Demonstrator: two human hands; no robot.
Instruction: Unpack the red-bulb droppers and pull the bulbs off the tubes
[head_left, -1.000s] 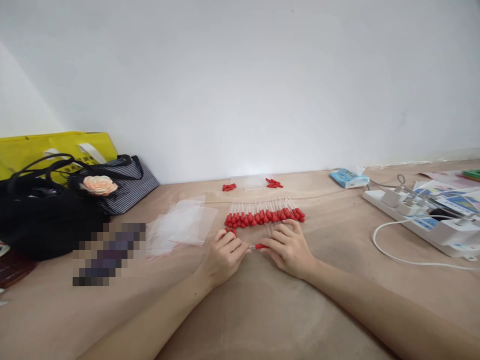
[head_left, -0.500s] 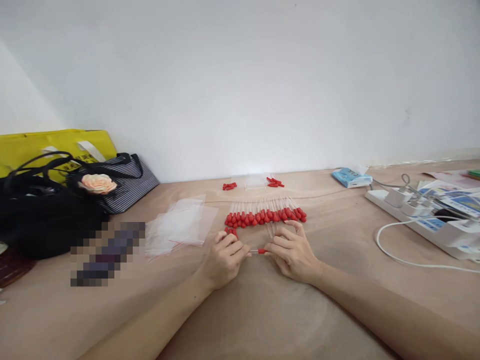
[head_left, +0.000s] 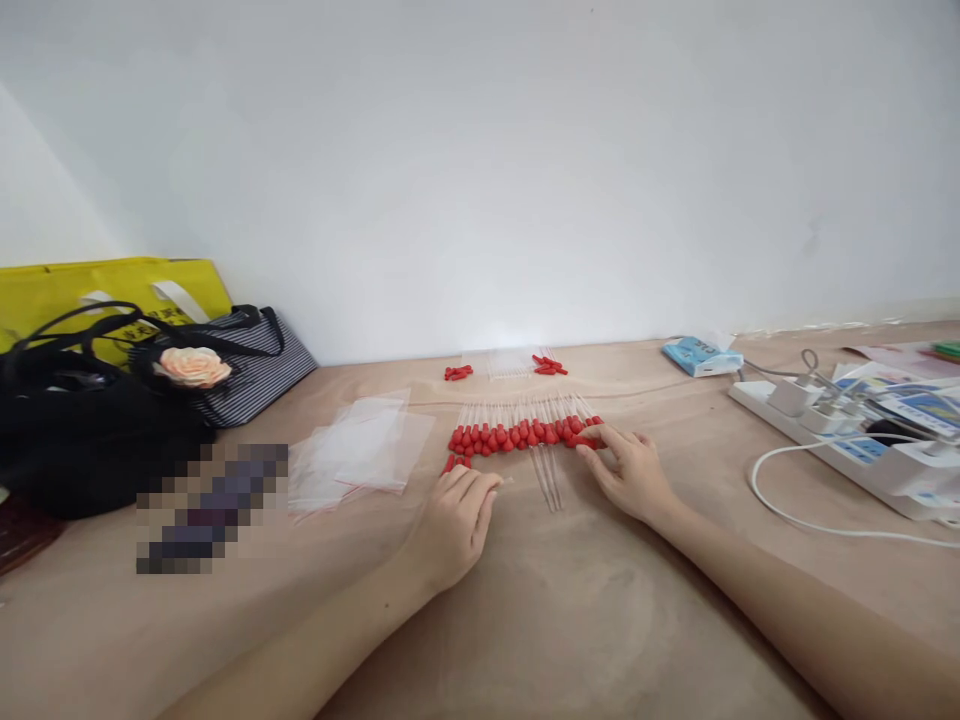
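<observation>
A row of glass droppers with red rubber bulbs [head_left: 517,436] lies across the middle of the table, tips toward the wall. At the row's right end, my right hand [head_left: 626,470] has thumb and fingers closed around the red bulb of one dropper. My left hand [head_left: 454,525] is closed just in front of the row's left end; a short clear end of a glass tube pokes out past its fingertips. Behind those knuckles a few loose red bulbs [head_left: 456,465] show partly. Bare glass tubes [head_left: 547,478] lie between my hands, below the row.
Clear plastic bags [head_left: 360,450] lie left of the row. More red bulbs [head_left: 550,365] and tubes sit near the wall. A black bag [head_left: 97,440] and striped bag stand left. At right are a tissue pack [head_left: 701,356], a power strip [head_left: 840,440] and a white cable.
My right hand has moved right and away, from the dropper held between both hands to the row's right end. My left hand stays nearly in place. The bare tubes now show fully.
</observation>
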